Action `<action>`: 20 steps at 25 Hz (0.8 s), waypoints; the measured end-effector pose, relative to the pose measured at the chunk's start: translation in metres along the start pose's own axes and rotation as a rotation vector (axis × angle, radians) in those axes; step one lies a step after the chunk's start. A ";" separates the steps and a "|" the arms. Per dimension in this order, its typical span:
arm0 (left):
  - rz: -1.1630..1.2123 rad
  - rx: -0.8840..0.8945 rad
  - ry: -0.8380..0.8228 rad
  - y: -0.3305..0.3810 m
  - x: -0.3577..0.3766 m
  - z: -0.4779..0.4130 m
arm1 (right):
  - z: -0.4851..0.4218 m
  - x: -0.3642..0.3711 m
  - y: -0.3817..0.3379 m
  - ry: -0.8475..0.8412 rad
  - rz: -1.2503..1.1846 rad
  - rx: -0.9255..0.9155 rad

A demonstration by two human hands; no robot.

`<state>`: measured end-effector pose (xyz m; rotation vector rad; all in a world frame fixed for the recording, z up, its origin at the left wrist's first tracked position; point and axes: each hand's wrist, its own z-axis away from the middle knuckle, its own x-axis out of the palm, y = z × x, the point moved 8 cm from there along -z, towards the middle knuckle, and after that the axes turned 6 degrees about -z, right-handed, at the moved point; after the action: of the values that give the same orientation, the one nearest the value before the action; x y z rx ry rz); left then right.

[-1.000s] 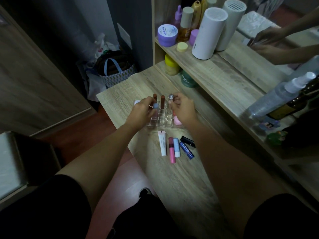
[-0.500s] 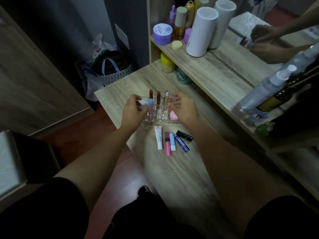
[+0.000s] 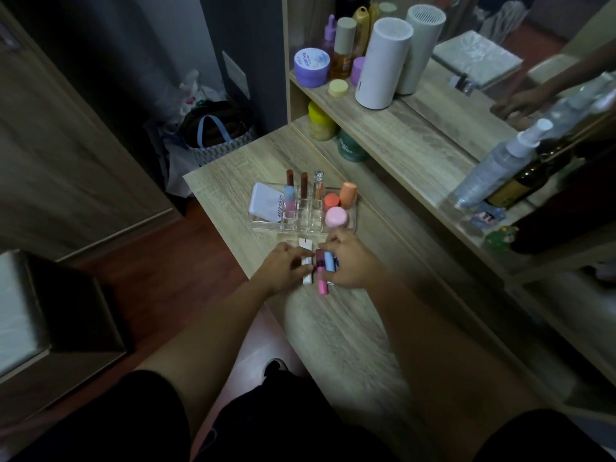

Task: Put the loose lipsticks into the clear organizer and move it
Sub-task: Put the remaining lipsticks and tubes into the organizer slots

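The clear organizer point(image 3: 301, 225) stands on the wooden table point(image 3: 336, 331), holding upright lipsticks point(image 3: 304, 183), a white compact point(image 3: 266, 202) and orange and pink pots point(image 3: 336, 217). Just in front of it lie the loose items. My left hand point(image 3: 285, 265) pinches the white tube point(image 3: 306, 261), which lies flat on the table. My right hand point(image 3: 355, 263) closes around the light blue lipstick point(image 3: 329, 261), beside the pink lipstick point(image 3: 322, 278). The dark lipsticks are hidden under my right hand.
A raised shelf point(image 3: 393, 128) to the right carries jars, bottles and a white cylinder point(image 3: 380, 61). Spray bottles point(image 3: 493, 168) stand further right. A mirror behind reflects hands. A bag point(image 3: 216, 135) sits on the floor past the table's far left corner.
Both hands have left the organizer and come back toward me onto the loose items. The blue-pink lipstick that my left hand held now stands in the organizer.
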<state>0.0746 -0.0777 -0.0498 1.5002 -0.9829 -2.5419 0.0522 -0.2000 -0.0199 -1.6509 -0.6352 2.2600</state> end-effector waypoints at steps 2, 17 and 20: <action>-0.002 -0.027 0.011 -0.001 -0.002 0.000 | -0.001 0.002 -0.002 -0.027 0.054 -0.001; 0.073 -0.262 0.114 -0.027 -0.025 0.001 | -0.017 0.011 -0.013 -0.093 0.143 -0.008; 0.073 -0.282 0.111 -0.028 -0.026 0.002 | -0.018 0.010 -0.013 -0.080 0.128 -0.018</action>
<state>0.0947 -0.0455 -0.0441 1.4763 -0.6217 -2.3945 0.0659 -0.1808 -0.0261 -1.6612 -0.5855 2.4278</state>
